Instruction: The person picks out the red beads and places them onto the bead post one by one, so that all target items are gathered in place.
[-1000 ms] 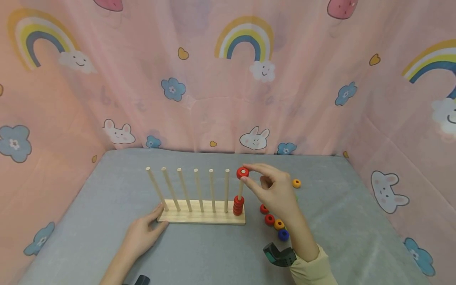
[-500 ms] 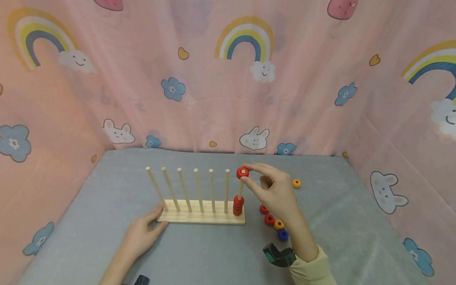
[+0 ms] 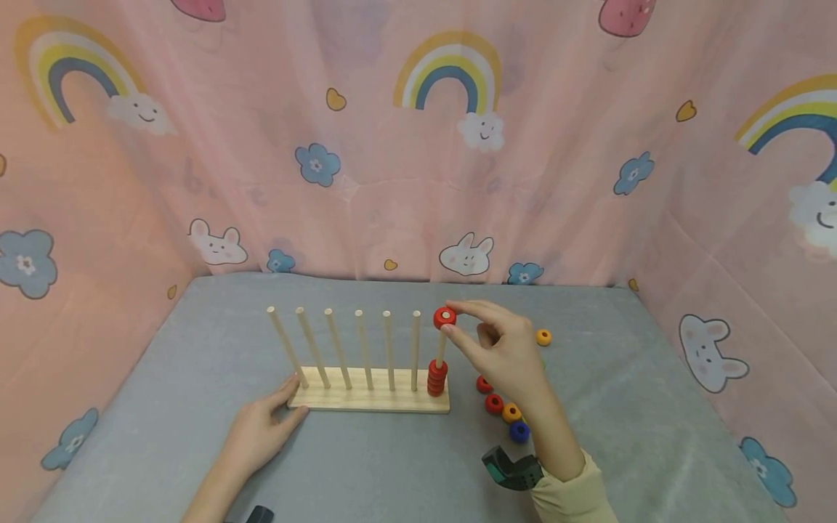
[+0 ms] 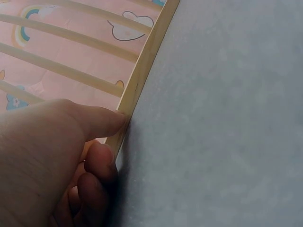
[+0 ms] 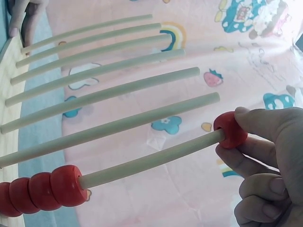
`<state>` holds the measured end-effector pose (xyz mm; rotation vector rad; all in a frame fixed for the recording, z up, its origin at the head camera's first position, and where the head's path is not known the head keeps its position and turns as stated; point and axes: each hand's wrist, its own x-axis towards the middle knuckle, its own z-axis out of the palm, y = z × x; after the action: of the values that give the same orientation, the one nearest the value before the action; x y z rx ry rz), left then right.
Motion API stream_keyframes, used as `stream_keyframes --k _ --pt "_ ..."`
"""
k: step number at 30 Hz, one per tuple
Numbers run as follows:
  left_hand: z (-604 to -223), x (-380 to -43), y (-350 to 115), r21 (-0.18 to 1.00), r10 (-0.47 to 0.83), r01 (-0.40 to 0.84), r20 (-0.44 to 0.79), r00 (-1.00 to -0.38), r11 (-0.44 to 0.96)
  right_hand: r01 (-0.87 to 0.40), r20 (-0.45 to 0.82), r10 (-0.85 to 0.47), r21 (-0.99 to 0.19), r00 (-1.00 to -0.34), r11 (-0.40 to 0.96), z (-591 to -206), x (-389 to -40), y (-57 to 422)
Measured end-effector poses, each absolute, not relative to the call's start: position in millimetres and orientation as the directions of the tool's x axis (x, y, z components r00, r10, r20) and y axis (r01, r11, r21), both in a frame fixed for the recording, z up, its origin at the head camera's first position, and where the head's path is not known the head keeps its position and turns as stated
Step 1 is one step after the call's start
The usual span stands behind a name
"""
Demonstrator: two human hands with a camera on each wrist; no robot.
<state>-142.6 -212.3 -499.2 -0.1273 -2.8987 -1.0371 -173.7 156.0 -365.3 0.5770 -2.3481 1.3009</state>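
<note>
My right hand (image 3: 508,354) pinches a red bead (image 5: 230,130) between thumb and fingers at the top of the rightmost peg. In the right wrist view the peg's tip sits in the bead's hole. Lower on that same peg is a stack of several red beads (image 3: 437,378), down against the wooden base (image 3: 373,399). Several other upright pegs (image 3: 388,349) on the base carry no beads. My left hand (image 3: 261,428) grips the left end of the base, its thumb on the front edge and fingers behind, as the left wrist view also shows.
Loose beads lie right of the base: red beads (image 3: 494,404), an orange bead (image 3: 512,412) and a blue bead (image 3: 519,431). Farther back is a yellow-orange bead (image 3: 544,337). The right forearm partly covers this group. A pink patterned curtain (image 3: 392,203) stands behind the grey tabletop (image 3: 366,472).
</note>
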Motion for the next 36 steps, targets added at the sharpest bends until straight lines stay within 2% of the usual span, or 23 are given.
stream_keyframes --k 18,27,36 --pt "-498.5 -141.1 -211.6 0.632 0.061 0.098 0.08 -0.995 0.769 -0.525 0.516 -0.157 -0.719 -0.842 0.455 -363.6 -173.7 155.4" --pt "-496.5 -140.2 -211.4 0.635 0.059 0.086 0.064 -0.996 0.768 -0.554 0.544 -0.158 -0.717 -0.824 0.423 -363.5 -173.6 157.0" --pt "-495.0 -139.0 -210.5 0.638 0.055 0.075 0.05 -0.997 0.766 -0.516 0.514 -0.139 -0.727 -0.846 0.453 -363.0 -172.5 158.7"
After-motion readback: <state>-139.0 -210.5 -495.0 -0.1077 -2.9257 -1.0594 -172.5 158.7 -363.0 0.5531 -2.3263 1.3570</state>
